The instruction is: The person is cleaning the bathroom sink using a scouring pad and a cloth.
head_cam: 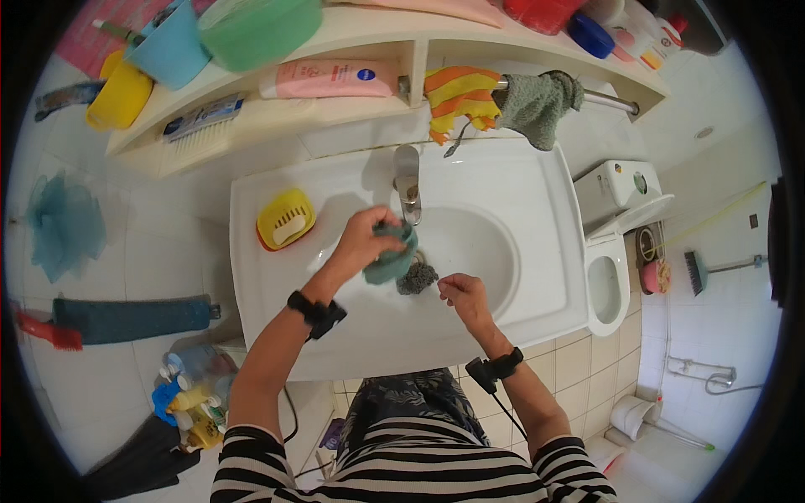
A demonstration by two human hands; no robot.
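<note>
Over the left part of the white washbasin point(490, 251), my left hand point(368, 242) grips a green cloth point(391, 259), blurred at its edges. A dark grey mesh scrubber point(417, 278) hangs or lies just below the cloth, near the drain. Beside the scrubber, my right hand point(464, 295) has thumb and forefinger pinched together at its right side; whether they hold a thin loop or strand of it cannot be made out. The chrome faucet point(408, 182) stands behind the cloth. A pale soap bar point(289, 230) rests in a yellow soap dish point(275, 210) on the left of the counter.
A cream shelf point(352, 39) above the basin bears a pink tube point(333, 78), cups and bottles. An orange-yellow cloth point(462, 94) and a grey-green cloth point(534, 104) hang on its metal rail. A toilet point(607, 283) stands at the right, bottles point(198, 377) at the lower left.
</note>
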